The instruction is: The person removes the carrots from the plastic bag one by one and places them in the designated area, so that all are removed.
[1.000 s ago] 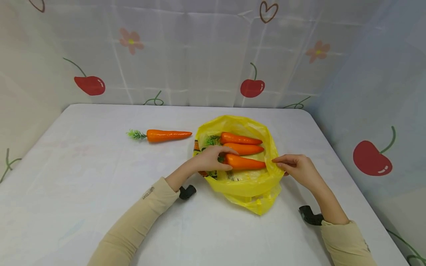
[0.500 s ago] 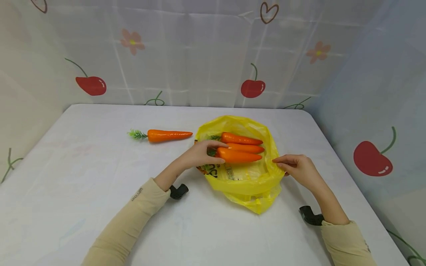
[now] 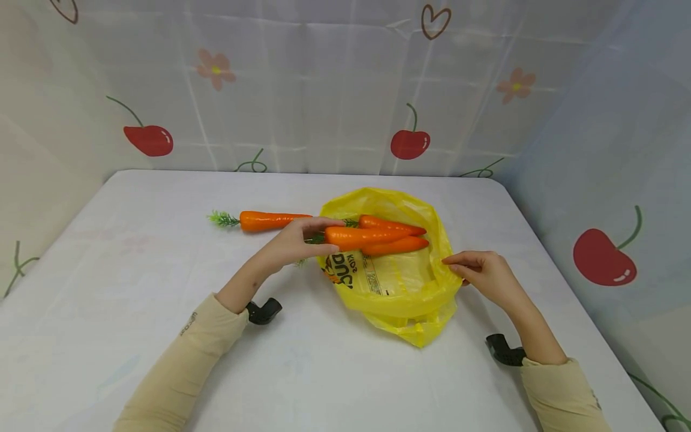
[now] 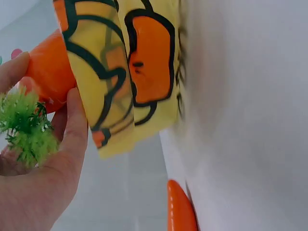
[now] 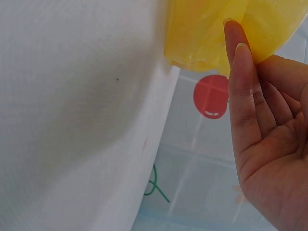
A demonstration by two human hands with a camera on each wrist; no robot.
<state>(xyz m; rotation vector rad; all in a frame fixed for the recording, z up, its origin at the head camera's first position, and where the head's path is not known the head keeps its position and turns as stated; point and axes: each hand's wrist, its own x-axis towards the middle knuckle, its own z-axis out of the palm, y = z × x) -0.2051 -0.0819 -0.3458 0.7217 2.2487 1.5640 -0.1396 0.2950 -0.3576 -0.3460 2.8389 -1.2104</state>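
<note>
My left hand grips an orange carrot by its thick end, thumb and fingers on either side. Its green top hangs by the palm in the left wrist view. The carrot's tip lies over two other carrots, one behind and one in front, inside a yellow plastic bag. This bag lies with its mouth wide, its printed left side beneath the held carrot. On the right, my right hand pinches the bag's rim between thumb and fingers.
Another carrot lies on the white table, left of the bag and just behind my left hand. A curtain with printed cherries and flowers hangs beyond the table's back edge.
My left hand has drawn the front carrot leftward from inside the bag until its thick end reaches past the left rim. The right hand has stayed on the bag's rim.
</note>
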